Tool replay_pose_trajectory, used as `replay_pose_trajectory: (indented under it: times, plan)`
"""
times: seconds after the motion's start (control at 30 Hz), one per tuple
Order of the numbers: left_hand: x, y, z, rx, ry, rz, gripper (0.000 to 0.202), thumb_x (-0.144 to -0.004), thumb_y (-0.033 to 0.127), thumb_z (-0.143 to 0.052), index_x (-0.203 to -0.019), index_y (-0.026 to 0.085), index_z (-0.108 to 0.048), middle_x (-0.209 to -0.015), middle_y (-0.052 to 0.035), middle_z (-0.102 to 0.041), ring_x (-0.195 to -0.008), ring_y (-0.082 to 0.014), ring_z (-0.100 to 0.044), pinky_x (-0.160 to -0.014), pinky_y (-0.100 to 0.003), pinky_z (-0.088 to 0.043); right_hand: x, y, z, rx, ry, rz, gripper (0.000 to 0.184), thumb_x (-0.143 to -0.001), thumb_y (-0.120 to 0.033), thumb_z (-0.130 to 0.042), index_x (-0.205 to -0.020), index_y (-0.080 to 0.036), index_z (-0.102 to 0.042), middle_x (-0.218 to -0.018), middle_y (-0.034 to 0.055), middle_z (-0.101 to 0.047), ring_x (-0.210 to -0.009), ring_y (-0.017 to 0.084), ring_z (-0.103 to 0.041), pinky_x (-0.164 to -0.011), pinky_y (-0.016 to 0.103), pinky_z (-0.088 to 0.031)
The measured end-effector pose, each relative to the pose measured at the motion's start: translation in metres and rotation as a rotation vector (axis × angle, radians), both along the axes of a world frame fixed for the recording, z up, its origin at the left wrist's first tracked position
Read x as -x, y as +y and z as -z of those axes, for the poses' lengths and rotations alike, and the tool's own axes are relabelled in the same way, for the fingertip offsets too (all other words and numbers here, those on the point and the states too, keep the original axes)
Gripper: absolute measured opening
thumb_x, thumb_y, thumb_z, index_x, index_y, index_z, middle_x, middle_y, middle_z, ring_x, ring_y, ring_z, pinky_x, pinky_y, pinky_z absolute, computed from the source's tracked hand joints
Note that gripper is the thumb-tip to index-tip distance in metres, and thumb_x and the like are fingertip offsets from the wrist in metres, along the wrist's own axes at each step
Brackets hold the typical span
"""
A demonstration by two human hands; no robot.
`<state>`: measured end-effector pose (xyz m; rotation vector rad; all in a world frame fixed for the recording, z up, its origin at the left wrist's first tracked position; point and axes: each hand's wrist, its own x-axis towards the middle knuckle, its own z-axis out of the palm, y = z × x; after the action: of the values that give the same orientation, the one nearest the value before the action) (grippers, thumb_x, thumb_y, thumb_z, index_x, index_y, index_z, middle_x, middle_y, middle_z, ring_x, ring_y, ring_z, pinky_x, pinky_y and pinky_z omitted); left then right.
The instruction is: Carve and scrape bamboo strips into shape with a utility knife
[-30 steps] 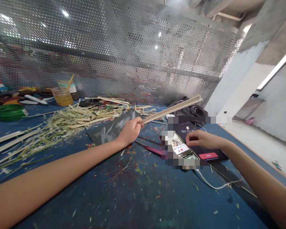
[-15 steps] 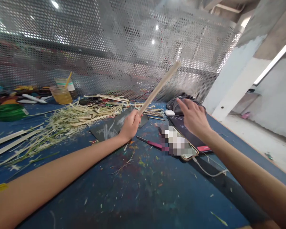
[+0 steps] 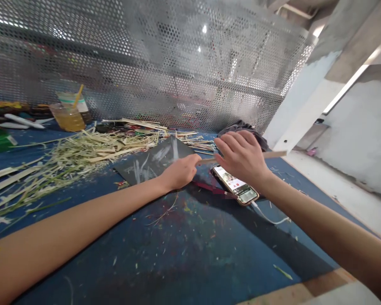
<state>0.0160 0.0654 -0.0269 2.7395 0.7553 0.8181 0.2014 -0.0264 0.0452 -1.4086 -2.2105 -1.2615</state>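
Observation:
My left hand (image 3: 181,172) is closed round the near end of a long pale wooden strip (image 3: 274,154), which now lies almost level and points right, above the blue table (image 3: 190,250). My right hand (image 3: 241,156) hovers over the strip's middle with its fingers spread, hiding that part; whether it touches the strip I cannot tell. Just below the right hand lies a phone (image 3: 236,186) with a lit screen and a white cable (image 3: 268,217). A red-handled tool (image 3: 209,186) lies beside the phone.
A dark sheet (image 3: 152,163) with chalky marks lies behind my left hand. Heaps of pale strips and shavings (image 3: 73,156) cover the left. A cup of amber liquid (image 3: 68,117) stands far left. A grey cloth (image 3: 241,127) sits by the perforated metal wall (image 3: 165,67).
The strip swung up steeply, then came down to nearly level. My right hand left the phone, rose, and now hovers over the strip. The view shifted right.

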Motion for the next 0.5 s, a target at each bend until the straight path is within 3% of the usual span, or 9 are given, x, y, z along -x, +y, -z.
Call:
replay_pose_trajectory:
  times: [0.07, 0.13, 0.3, 0.5]
  plan:
    - [0.0, -0.001, 0.0, -0.024, 0.042, 0.016, 0.027, -0.078, 0.009, -0.037, -0.101, 0.015, -0.051, -0.094, -0.0096, -0.061, -0.086, -0.0241, -0.059, -0.077, -0.035, -0.045, 0.008, 0.007, -0.001, 0.178, 0.027, 0.19, 0.038, -0.097, -0.035, -0.031, -0.094, -0.017, -0.065, -0.086, 0.0094, -0.069, -0.083, 0.021, -0.061, -0.07, 0.033, -0.036]
    - [0.001, 0.0, 0.001, -0.043, 0.053, 0.012, 0.027, -0.078, 0.009, -0.037, -0.1, 0.015, -0.052, -0.093, -0.009, -0.061, -0.085, -0.0233, -0.059, -0.076, -0.034, -0.045, 0.014, 0.008, -0.002, 0.263, 0.04, 0.297, 0.048, -0.098, -0.036, -0.024, -0.083, -0.017, -0.065, -0.073, 0.0091, -0.068, -0.068, 0.02, -0.062, -0.056, 0.03, -0.03]
    - [0.004, 0.002, 0.002, -0.072, -0.001, -0.005, 0.024, -0.078, 0.008, -0.036, -0.093, 0.016, -0.052, -0.086, -0.0068, -0.061, -0.081, -0.0213, -0.059, -0.075, -0.032, -0.046, 0.026, -0.005, -0.008, 0.383, -0.058, 0.275, 0.042, -0.094, -0.049, -0.036, -0.085, -0.02, -0.065, -0.069, 0.0054, -0.069, -0.059, 0.019, -0.063, -0.049, 0.026, -0.021]
    - [-0.002, -0.003, -0.007, -0.101, -0.096, 0.022, 0.024, -0.09, 0.015, -0.03, -0.103, 0.017, -0.051, -0.1, -0.0066, -0.06, -0.094, -0.0181, -0.058, -0.086, -0.03, -0.045, 0.017, -0.008, -0.021, 0.399, -0.083, 0.401, 0.038, -0.095, -0.047, -0.038, -0.089, -0.021, -0.064, -0.066, 0.0055, -0.068, -0.058, 0.021, -0.064, -0.048, 0.025, -0.023]
